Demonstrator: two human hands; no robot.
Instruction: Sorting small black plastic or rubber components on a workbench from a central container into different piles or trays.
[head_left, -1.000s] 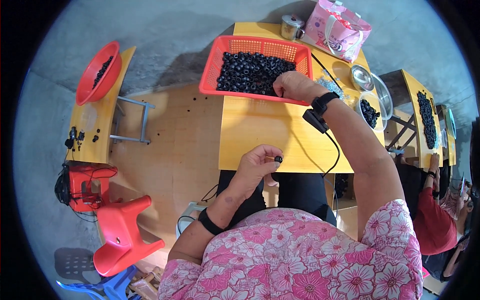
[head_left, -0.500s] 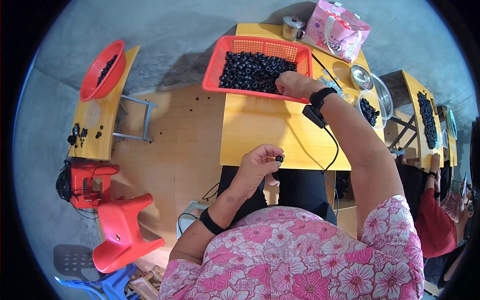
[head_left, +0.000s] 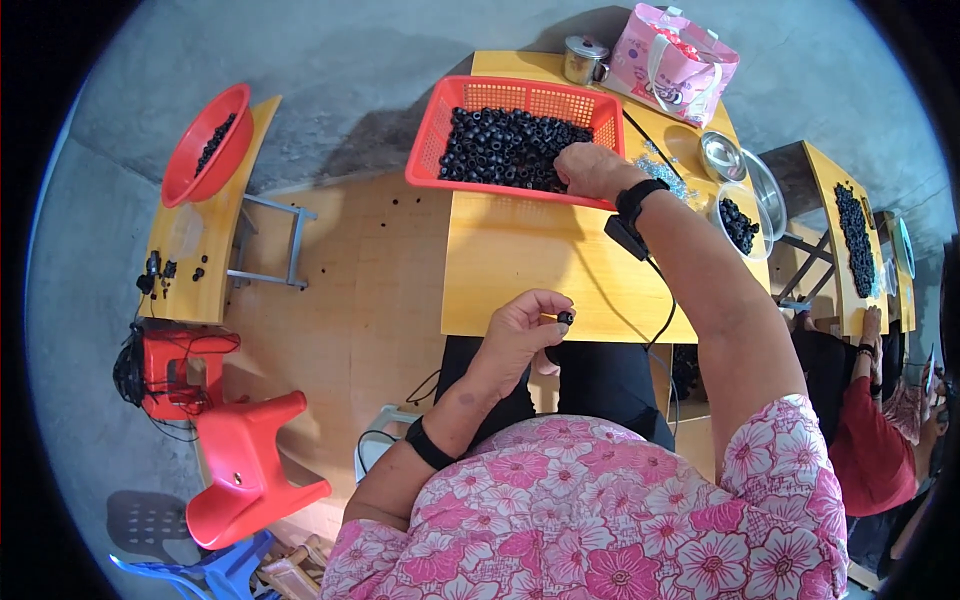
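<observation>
My left hand (head_left: 522,330) is closed in front of the table's near edge, pinching a small black round part (head_left: 566,318) between thumb and forefinger. My right hand (head_left: 592,172) reaches over the front right corner of a red plastic basket (head_left: 424,165). Its fingers are curled down at a heap of small black ring-like parts (head_left: 510,140), and the fingertips are hidden, so what they hold cannot be made out. A black band with a small box (head_left: 626,236) and a cable is on my right wrist.
Right of the basket are small clear pieces (head_left: 664,172), a metal bowl (head_left: 722,156) and a clear tub with black parts (head_left: 738,222). A lidded cup (head_left: 584,60) and a pink bag (head_left: 672,65) stand behind. Red stools (head_left: 245,465) are at left; a co-worker's red sleeve (head_left: 872,445) is at right.
My left hand has shifted very slightly right with the black part still in its pinch. My right hand remains at the basket's front right corner, its fingers barely moved.
</observation>
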